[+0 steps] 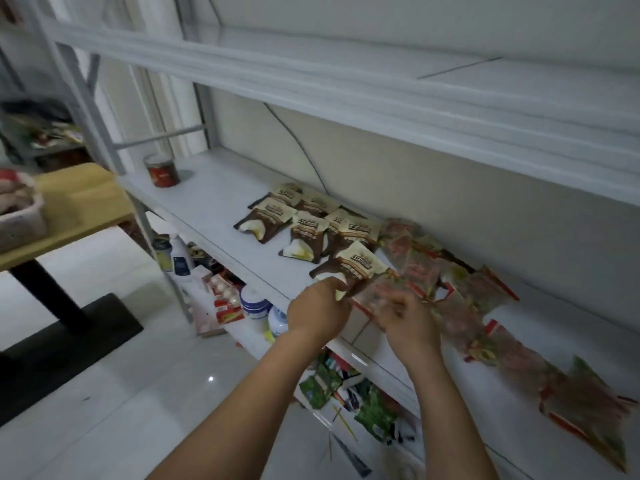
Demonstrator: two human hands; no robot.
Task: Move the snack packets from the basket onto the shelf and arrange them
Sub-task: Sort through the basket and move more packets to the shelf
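Several brown-and-cream snack packets [304, 220] lie in rows on the white shelf [214, 199]. To their right, several red and clear packets [485, 296] stretch along the shelf toward the near right. My left hand [317, 311] pinches the near corner of the closest brown packet [356, 265]. My right hand [408, 320] holds a red and clear packet [372, 299] just beside it, blurred by motion. The basket [19, 216] stands on a wooden table at the far left, partly cut off by the frame edge.
A red tin can [162, 170] stands at the shelf's far left end. The lower shelf holds bottles, jars, an egg carton [223, 289] and green packets [322, 386]. An upper shelf [346, 81] overhangs. The table's black base [62, 341] sits on the white tile floor.
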